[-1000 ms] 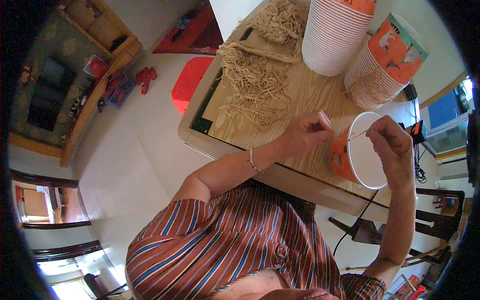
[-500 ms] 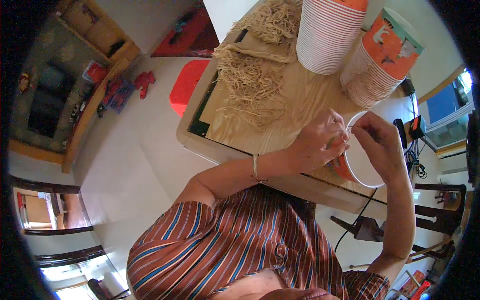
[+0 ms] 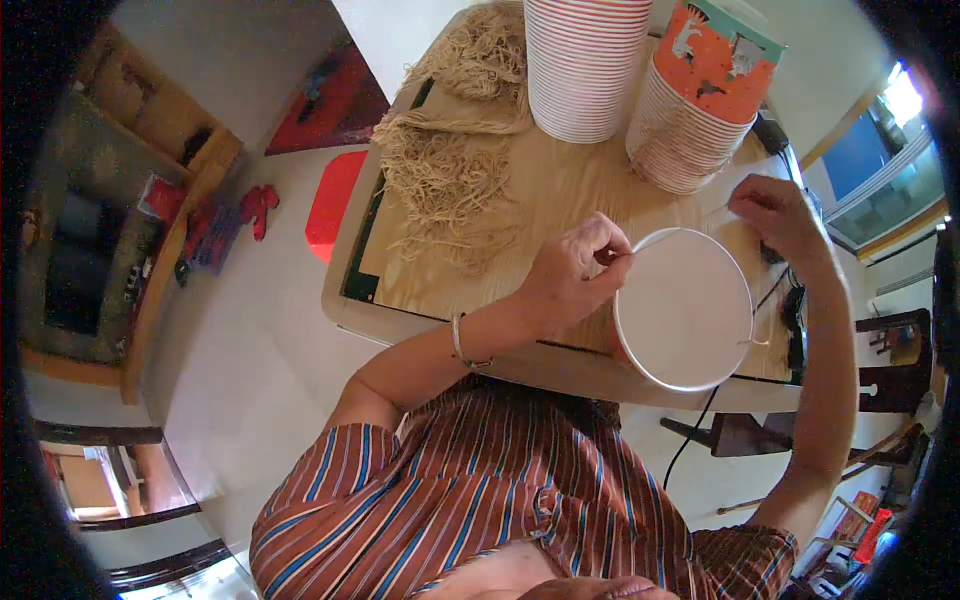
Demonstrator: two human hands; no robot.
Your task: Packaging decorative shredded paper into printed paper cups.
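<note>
A paper tub [image 3: 684,320] with a white inside and an orange outer wall stands near the front edge of the table, its mouth tipped toward me. At its left rim, my left hand [image 3: 585,268] pinches a thin tan string [image 3: 660,238]. The string runs over the far rim toward my right hand [image 3: 775,212], whose fingers are closed beyond the tub; its far end is hard to make out. A short loose string end [image 3: 753,343] sticks out at the tub's right rim.
Loose tan string [image 3: 450,180] lies heaped on the wooden table [image 3: 560,205]. Behind the tub stand a tall stack of white-rimmed tubs [image 3: 586,75] and a shorter orange-and-green stack [image 3: 700,110]. A red stool [image 3: 333,205] is left of the table; black cables hang at the right.
My hands, close together at the tub's rim before, are now apart. The right has moved away to the right, and the tub's mouth shows more fully. The whole view has shifted.
</note>
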